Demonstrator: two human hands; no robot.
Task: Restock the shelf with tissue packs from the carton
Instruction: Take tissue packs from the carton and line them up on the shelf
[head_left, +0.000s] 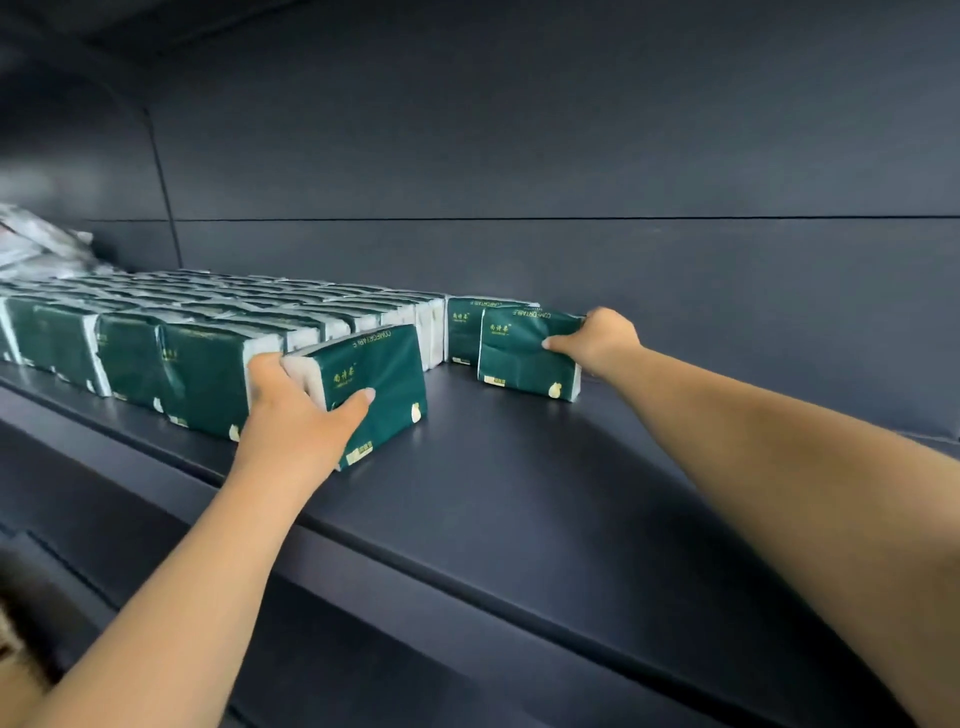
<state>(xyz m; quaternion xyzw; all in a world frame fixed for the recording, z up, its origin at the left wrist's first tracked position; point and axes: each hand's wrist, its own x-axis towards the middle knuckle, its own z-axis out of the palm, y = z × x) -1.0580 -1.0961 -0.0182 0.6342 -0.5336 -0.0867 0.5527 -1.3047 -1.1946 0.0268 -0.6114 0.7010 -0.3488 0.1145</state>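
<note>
Tissue packs (171, 332) in dark green wrappers stand in tight rows along the left part of a dark shelf (519, 467), filling it from the back wall to near the front edge. Behind them at the far left lies a blurred heap of pale wrapped goods (36, 244); what they are cannot be told. At the right end of the rows, the left hand (301, 405) grips a green pack (379, 384), thumb across its front face and fingers curled round its left end. This pack is tilted, its left end touching the front row, its lower right corner close to the shelf. Further right and deeper in, a back pack (462, 327) stands upright just beside the end of the rows. In front of it, partly covering it, another pack (524, 353) stands on the shelf, and the right hand (597, 338) holds its upper right corner, thumb lying on the front face, fingers hidden behind. The shelf to the right of this pack is bare dark board.
</note>
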